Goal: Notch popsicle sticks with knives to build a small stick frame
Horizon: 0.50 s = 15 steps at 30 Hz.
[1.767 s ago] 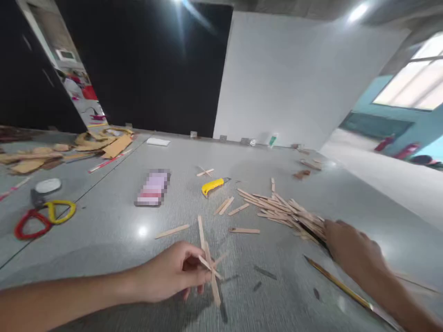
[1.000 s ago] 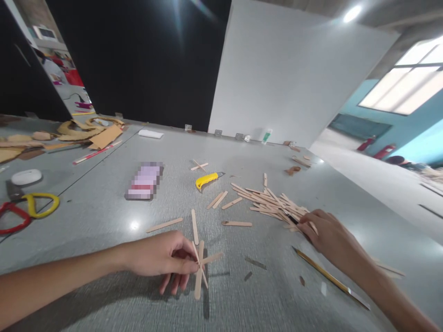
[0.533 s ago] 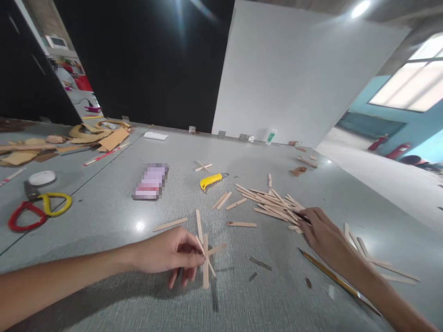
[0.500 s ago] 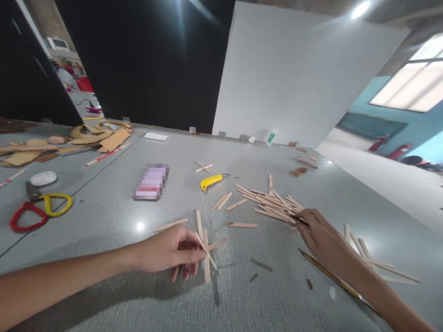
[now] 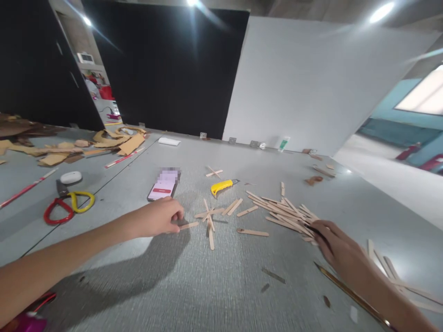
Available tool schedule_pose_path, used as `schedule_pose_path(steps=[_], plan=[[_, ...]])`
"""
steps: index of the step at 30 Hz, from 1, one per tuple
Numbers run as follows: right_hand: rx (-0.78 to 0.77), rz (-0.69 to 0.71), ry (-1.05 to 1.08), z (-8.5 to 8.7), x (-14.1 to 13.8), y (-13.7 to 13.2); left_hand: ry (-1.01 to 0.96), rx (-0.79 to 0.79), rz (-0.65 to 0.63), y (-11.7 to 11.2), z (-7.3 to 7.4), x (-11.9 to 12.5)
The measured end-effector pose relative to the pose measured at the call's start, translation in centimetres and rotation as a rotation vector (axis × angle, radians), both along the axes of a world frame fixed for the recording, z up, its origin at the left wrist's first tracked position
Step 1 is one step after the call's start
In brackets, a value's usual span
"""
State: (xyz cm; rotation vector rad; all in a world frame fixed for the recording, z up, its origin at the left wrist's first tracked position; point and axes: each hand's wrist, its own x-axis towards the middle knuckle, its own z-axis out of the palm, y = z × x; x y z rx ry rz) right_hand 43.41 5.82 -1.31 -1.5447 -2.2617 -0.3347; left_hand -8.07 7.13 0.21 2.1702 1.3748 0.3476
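My left hand (image 5: 157,217) is just above the table with its fingers bent. The thumb tip touches or nearly touches a flat craft stick (image 5: 189,225), and the forefinger is apart from the thumb. To its right, a star-shaped group of crossed craft sticks (image 5: 209,216) stands on the table. My right hand (image 5: 341,246) rests at the near right end of a pile of craft sticks (image 5: 282,210), fingers closed around a slim black object (image 5: 318,232). Most of that object is hidden by the hand. A pencil (image 5: 349,290) lies beneath the right forearm.
A yellow cutter knife (image 5: 222,186) and a phone (image 5: 164,183) lie beyond the hands. Scissors (image 5: 71,203) and a white mouse (image 5: 71,177) are at left, before cardboard scraps (image 5: 57,157). More craft sticks (image 5: 389,267) lie at right. Dark and white panels (image 5: 297,83) stand behind.
My left hand has let go of the crossed sticks, which now stand on the table, and has moved left to the single stick. My right hand stays at the pile. The view has shifted left.
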Motion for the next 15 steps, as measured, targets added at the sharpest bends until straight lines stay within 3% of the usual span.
schedule_pose_path(steps=[8, 15], plan=[[0.081, -0.112, -0.046, 2.7, 0.1, -1.3, 0.042, -0.100, -0.117, -2.1, 1.7, 1.4], [0.077, -0.166, -0.049, 2.3, 0.1, -1.0, 0.051, -0.241, -0.233, -3.8, 2.4, 3.1]])
